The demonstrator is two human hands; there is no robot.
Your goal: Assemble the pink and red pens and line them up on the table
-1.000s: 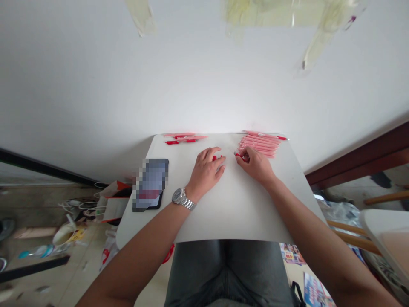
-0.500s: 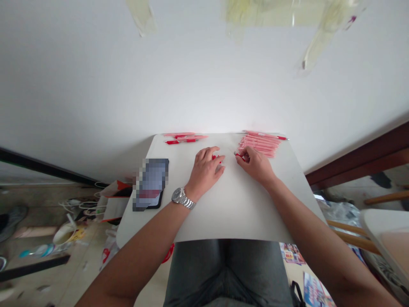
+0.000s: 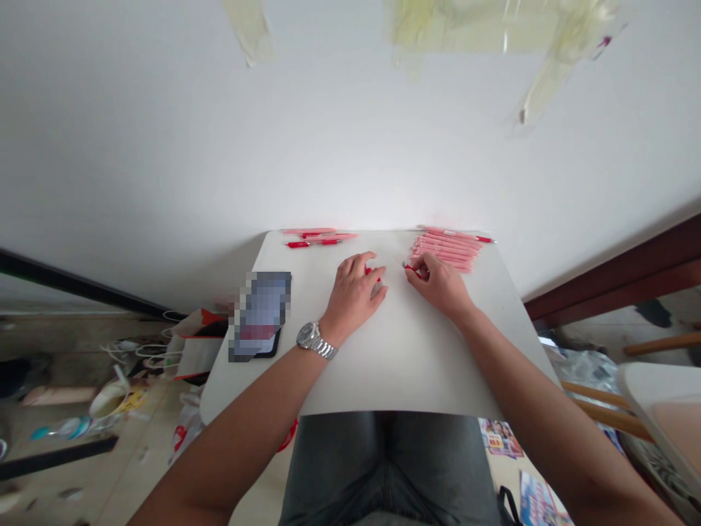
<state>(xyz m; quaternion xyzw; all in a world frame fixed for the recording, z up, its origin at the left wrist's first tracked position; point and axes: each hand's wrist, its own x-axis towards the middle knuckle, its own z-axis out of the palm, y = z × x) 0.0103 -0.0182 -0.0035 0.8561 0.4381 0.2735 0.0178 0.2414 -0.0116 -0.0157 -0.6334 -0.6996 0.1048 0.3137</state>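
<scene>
My left hand [image 3: 357, 294], with a silver watch on the wrist, rests on the small white table [image 3: 394, 358], fingers curled over a small red pen part [image 3: 374, 273]. A short way to its right, my right hand [image 3: 438, 283] pinches a thin red pen piece [image 3: 410, 267] with a metal tip pointing left. A row of several pink pen barrels [image 3: 446, 248] lies just beyond my right hand at the table's far right. A few red pens [image 3: 315, 237] lie at the far left edge.
A dark phone [image 3: 259, 314] lies on the table's left side. A white wall rises behind the table. Bags, cups and clutter cover the floor at left. A wooden frame and a white chair stand at right.
Both hands stay almost in place; my left fingers have shifted slightly over the red part. The view has tilted a little.
</scene>
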